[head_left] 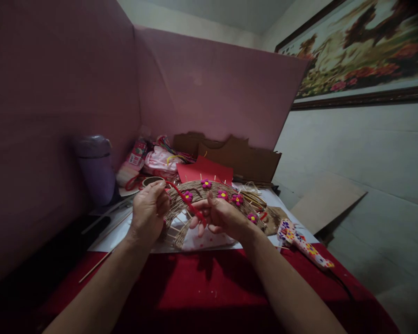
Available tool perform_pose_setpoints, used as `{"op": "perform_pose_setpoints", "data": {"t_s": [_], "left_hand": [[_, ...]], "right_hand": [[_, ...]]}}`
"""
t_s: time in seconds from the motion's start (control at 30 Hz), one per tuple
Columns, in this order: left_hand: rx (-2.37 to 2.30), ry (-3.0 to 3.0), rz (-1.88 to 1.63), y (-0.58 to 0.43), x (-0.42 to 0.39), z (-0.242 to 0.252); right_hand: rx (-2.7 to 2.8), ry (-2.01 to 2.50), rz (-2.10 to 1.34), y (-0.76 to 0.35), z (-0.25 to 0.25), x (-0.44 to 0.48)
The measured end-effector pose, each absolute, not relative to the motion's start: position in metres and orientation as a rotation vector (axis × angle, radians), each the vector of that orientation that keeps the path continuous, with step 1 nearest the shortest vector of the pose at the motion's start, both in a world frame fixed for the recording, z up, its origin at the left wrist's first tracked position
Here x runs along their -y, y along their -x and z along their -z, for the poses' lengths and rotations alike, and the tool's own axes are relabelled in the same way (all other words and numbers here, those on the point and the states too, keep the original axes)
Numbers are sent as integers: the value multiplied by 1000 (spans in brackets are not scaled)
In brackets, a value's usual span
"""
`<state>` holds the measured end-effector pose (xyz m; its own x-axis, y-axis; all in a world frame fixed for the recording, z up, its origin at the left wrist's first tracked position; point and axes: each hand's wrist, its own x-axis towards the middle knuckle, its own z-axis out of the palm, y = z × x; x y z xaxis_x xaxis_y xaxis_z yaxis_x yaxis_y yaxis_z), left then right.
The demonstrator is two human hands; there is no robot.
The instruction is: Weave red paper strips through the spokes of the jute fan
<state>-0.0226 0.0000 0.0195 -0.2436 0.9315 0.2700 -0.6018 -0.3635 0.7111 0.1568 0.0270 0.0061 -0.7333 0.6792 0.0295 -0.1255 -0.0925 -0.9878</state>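
Observation:
My left hand (149, 208) is closed, pinching one end of a red pipe cleaner (181, 195) between thumb and fingers. The strip slants down to my right hand (223, 214), where its other end lies among the partly bent fingers; the thumb points up. Behind both hands stands an arched piece of woven brown twine (198, 189) on thin sticks, some poking out along its top. Magenta flowers (223, 195) with yellow centres decorate it; one flower (237, 199) looks redder. My hands hide parts of the arch.
A glue gun with a flowered cover (304, 243) lies at the right, its cord trailing off. A purple tumbler (96, 171) stands left. Behind are red card (207, 170), torn cardboard (240, 157) and craft packets. One thin stick (96, 266) crosses the red tablecloth (209, 292).

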Motion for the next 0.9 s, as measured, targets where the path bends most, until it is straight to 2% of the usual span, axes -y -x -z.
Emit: {"op": "perform_pose_setpoints", "data": {"t_s": [0.3,0.9], "left_hand": [[-528,-848,-1867,29,-4,-16],[-550,-773,-1918,34,-6,-20]], "right_hand": [[1700,710,-1720,-157,-5,-23],[1444,738,-1522,-154,-2,-33]]}}
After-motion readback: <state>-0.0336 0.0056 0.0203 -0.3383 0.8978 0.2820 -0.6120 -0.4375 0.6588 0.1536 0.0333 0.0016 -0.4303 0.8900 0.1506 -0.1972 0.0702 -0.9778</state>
